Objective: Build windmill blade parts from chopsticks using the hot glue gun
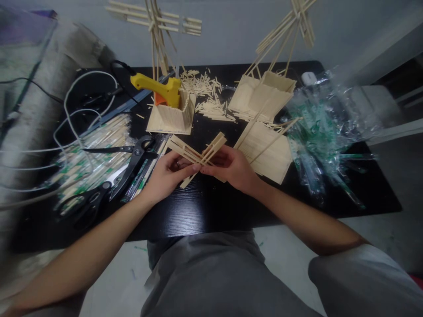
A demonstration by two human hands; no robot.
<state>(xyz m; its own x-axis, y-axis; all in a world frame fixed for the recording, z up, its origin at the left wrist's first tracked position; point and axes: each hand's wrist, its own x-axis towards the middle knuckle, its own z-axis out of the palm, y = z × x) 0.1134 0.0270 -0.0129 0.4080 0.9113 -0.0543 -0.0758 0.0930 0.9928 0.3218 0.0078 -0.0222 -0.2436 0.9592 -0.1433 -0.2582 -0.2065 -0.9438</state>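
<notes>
Between both hands, above the near middle of the black table, is an X-shaped frame of thin wooden sticks. My left hand pinches it near its crossing, thumb on top. From the other side my right hand grips it, with its thumb also close to the crossing. The two thumb tips nearly meet. Fingers behind the frame are partly hidden. Just beyond it stands a wooden stick box on a square base, with a yellow glue gun resting in it. Right of my right hand lies a flat wooden stick panel.
Two stick models with crossed blades rise at the back. Cut stick pieces are heaped between them. Black cutters, scissors and packaged sticks lie left, beside a white cable. Plastic wrappers cover the right side.
</notes>
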